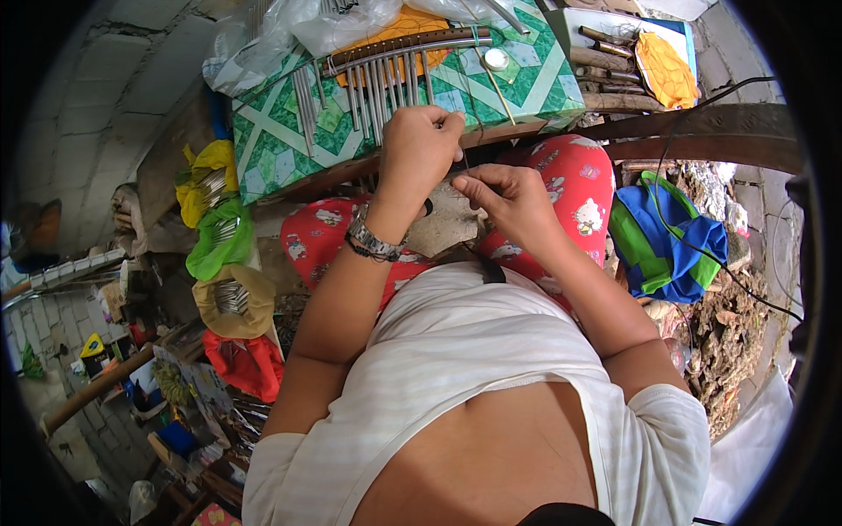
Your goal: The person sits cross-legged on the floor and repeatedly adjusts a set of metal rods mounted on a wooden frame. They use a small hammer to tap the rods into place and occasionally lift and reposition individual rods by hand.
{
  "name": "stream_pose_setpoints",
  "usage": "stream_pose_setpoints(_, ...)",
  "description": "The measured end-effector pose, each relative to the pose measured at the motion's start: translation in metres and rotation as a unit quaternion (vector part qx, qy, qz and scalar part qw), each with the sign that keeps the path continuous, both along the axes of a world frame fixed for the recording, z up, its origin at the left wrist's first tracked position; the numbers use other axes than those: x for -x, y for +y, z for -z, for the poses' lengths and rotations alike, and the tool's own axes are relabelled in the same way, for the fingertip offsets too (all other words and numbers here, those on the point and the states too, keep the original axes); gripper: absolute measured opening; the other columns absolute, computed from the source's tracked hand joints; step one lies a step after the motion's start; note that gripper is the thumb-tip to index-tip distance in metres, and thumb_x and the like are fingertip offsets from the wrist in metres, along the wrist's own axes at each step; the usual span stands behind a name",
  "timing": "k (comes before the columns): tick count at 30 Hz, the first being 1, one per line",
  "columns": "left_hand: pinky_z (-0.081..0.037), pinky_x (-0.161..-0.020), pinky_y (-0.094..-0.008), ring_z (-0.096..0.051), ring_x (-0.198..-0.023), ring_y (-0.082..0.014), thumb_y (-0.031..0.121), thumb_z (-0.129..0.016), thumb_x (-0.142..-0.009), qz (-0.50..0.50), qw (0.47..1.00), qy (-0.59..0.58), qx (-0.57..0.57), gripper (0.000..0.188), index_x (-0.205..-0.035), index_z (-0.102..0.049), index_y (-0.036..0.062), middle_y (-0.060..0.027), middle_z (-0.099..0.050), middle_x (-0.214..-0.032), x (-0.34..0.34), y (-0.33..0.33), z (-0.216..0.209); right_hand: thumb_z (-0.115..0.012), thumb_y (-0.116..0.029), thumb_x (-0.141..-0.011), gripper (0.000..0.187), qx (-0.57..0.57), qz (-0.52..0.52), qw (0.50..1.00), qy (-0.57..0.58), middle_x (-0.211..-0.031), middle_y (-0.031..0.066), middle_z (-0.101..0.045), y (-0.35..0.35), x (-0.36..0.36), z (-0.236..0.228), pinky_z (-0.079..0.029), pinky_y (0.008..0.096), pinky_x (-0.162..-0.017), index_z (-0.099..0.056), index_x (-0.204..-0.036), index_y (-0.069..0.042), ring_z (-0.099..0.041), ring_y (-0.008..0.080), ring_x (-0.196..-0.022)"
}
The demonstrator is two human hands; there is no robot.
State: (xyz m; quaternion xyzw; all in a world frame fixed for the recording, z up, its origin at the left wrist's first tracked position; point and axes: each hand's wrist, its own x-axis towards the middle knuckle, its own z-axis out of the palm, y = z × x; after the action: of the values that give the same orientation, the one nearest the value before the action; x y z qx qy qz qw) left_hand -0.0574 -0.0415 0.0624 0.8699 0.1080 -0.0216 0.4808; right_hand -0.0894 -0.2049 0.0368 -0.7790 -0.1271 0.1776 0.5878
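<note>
My left hand (419, 145), with a metal watch at its wrist, is closed just off the table's near edge. Close by on the right, my right hand (510, 195) pinches thumb against finger. A thin dark cord (465, 159) spans the small gap between them; its ends are hidden by my fingers. Beyond the hands, a wind chime lies on the table: a curved brown wooden bar (408, 42) with drilled holes, and a row of silver metal tubes (377, 95) tied along it. More loose-looking tubes (304, 105) lie to its left.
The green patterned tabletop (263, 167) bears a small white round container (496, 59), a thin stick (498, 92) and clear plastic bags (324, 26). Coloured bags of metal tubes (219, 228) stand at left. A blue-green bag (671, 237) sits at right, near a black cable (737, 276).
</note>
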Motion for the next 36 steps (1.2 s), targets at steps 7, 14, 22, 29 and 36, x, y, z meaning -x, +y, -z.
stream_pose_setpoints(7,-0.034,-0.042,-0.0215,-0.048,-0.045,-0.0038,0.020,-0.069,-0.097,-0.020,0.992,0.031,0.122,0.026,-0.086,-0.073,-0.0027,-0.0009,-0.061,-0.058,0.034,-0.001,-0.001,-0.073,-0.013,-0.092,0.015,0.007,0.036,0.964,-0.264,-0.097,0.0134,-0.072,-0.010,-0.046,-0.008,-0.054,0.0365,-0.069,-0.077,-0.104,-0.005,-0.068,0.0305,-0.077)
stream_pose_setpoints(14,-0.037,-0.046,-0.0229,-0.051,-0.048,-0.0036,0.017,-0.071,-0.098,-0.042,0.992,0.009,0.123,0.023,-0.086,-0.073,-0.0026,0.0003,-0.061,-0.057,0.059,-0.008,0.003,-0.067,0.000,-0.086,0.031,0.167,-0.158,0.890,-0.394,-0.127,0.0096,-0.067,0.009,-0.118,-0.008,-0.056,0.0412,-0.086,-0.078,-0.112,-0.015,-0.070,0.0341,-0.101)
stream_pose_setpoints(22,-0.040,-0.048,-0.0239,-0.054,-0.050,-0.0040,0.016,-0.070,-0.097,-0.024,0.994,-0.047,0.093,0.022,-0.088,-0.073,-0.0037,-0.0004,-0.061,-0.057,0.065,-0.010,0.010,-0.070,-0.008,-0.085,0.026,0.302,-0.204,0.794,-0.487,-0.126,0.0059,-0.066,0.025,-0.146,-0.004,-0.057,0.0421,-0.088,-0.081,-0.105,-0.020,-0.068,0.0296,-0.106)
stream_pose_setpoints(29,-0.049,-0.051,-0.0359,-0.064,-0.050,-0.0274,0.017,-0.072,-0.092,-0.026,0.994,-0.066,0.079,0.018,-0.085,-0.074,-0.0003,-0.0187,-0.065,-0.063,0.064,-0.013,0.013,-0.074,-0.011,-0.083,0.020,0.233,-0.198,0.823,-0.479,-0.121,0.0045,-0.066,0.020,-0.142,-0.005,-0.057,0.0412,-0.083,-0.081,-0.102,-0.016,-0.069,0.0298,-0.100)
stream_pose_setpoints(36,-0.044,-0.050,-0.0254,-0.056,-0.052,-0.0058,0.020,-0.071,-0.098,-0.028,0.998,-0.034,0.050,0.024,-0.093,-0.074,-0.0032,-0.0025,-0.065,-0.063,0.060,0.011,0.019,-0.072,-0.005,-0.084,0.021,0.154,-0.232,0.860,-0.428,-0.116,0.0082,-0.068,0.009,-0.116,-0.017,-0.057,0.0409,-0.081,-0.078,-0.104,-0.008,-0.070,0.0308,-0.094)
